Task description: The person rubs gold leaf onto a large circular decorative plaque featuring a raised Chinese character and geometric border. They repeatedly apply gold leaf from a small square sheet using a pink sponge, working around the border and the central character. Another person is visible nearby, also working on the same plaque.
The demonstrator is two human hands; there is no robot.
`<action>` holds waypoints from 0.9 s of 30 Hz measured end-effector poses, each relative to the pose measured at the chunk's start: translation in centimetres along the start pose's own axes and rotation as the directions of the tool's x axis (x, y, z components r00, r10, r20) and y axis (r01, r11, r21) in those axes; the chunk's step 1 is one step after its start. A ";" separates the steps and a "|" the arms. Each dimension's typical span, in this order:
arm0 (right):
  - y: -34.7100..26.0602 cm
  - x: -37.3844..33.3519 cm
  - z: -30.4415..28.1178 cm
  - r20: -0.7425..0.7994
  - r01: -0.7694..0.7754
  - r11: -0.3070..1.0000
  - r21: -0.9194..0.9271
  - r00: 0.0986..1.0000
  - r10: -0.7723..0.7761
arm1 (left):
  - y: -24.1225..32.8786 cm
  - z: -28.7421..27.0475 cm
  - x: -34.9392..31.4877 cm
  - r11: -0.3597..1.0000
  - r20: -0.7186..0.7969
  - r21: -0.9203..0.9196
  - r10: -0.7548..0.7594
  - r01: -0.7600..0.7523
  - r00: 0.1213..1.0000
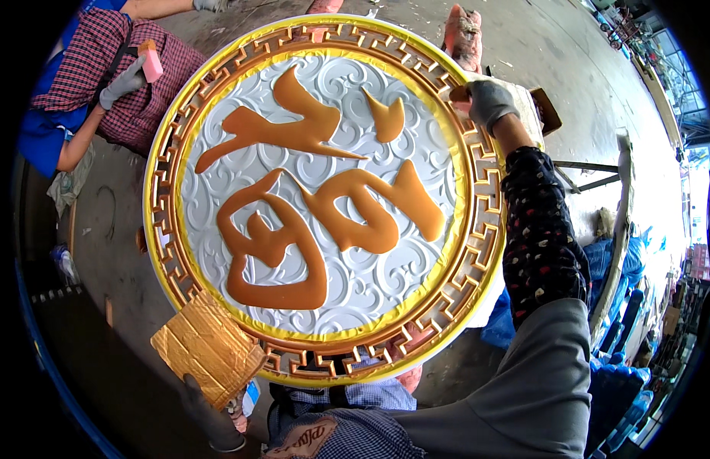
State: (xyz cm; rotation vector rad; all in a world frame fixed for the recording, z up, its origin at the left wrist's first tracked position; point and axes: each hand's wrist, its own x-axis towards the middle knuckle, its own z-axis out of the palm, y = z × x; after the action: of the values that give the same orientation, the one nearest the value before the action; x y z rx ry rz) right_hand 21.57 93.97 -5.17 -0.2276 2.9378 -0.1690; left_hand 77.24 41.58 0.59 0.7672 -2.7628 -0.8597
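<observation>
A large round panel (347,291) lies before me, with white scrollwork, big raised gold characters (278,297) and a gold fretwork ring (483,191) edged in yellow. My right hand (492,105), in a grey glove, reaches to the ring's far right side. Its fingers close on a small brownish block (459,95), perhaps a sponge, partly hidden by the glove. At the lower left my left hand (206,405), in a dark glove, grips a gold-coated cardboard square (208,348) by its near edge. The square's corner overlaps the panel's rim.
Across at the upper left, a co-worker's gloved hand (124,83) holds a pink and orange sponge (151,63). Pinkish wrapped supports (463,42) stick out around the panel. An open box (546,111) and a metal frame (619,183) stand right, near blue plastic-wrapped items (619,398).
</observation>
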 end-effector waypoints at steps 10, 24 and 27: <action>-2.5 6.8 2.4 -0.462 0.220 0.965 0.142 0.877 -0.132 | 1.2 0.6 0.6 0.871 -0.050 -0.386 -0.348 0.303 0.936; -3.6 10.0 0.7 -0.302 0.167 0.986 -0.020 0.939 -0.165 | 3.8 2.3 2.5 0.737 -0.110 -0.530 -0.550 0.419 0.828; -3.1 10.0 0.2 -0.371 0.171 0.984 0.046 0.918 -0.142 | 6.0 1.1 3.3 0.624 0.039 -0.539 -0.652 0.565 0.757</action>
State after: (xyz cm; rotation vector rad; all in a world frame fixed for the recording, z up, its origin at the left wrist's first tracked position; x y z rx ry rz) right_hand 12.31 89.28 -6.75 -0.4683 3.2724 -0.3888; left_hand 71.55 44.66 3.08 1.5979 -1.9268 -1.4979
